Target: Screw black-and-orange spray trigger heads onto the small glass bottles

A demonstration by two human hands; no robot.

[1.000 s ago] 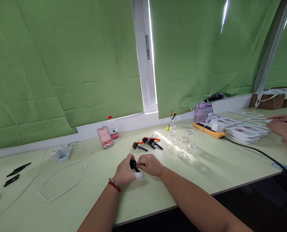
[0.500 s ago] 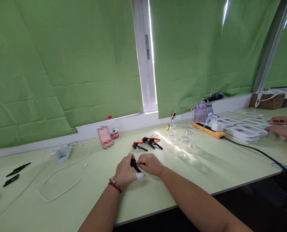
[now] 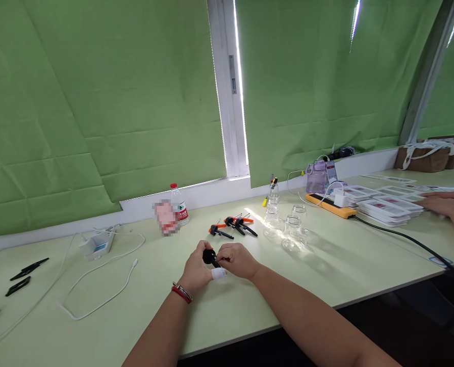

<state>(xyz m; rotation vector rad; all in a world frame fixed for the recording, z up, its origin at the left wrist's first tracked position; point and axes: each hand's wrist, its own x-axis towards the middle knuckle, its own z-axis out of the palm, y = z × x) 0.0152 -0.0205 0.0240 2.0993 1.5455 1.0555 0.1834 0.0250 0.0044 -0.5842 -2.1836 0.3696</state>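
One black, round-headed piece (image 3: pixel 209 257) in the left hand (image 3: pixel 196 269)

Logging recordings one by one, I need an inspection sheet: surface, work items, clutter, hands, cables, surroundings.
Surface: pale green tabletop, patched with bright light.
Work items: black part held above the tabletop; black-and-orange pieces lie beyond.
Clutter: red-capped bottle, clear jars, stacked white cards.
Hands: left hand holds the black part; right hand has fingertips at it, exact grip hidden.
Cables: white cable loose at left; black cable from orange power strip.
Surroundings: green blinds; co-worker's hand at far right.
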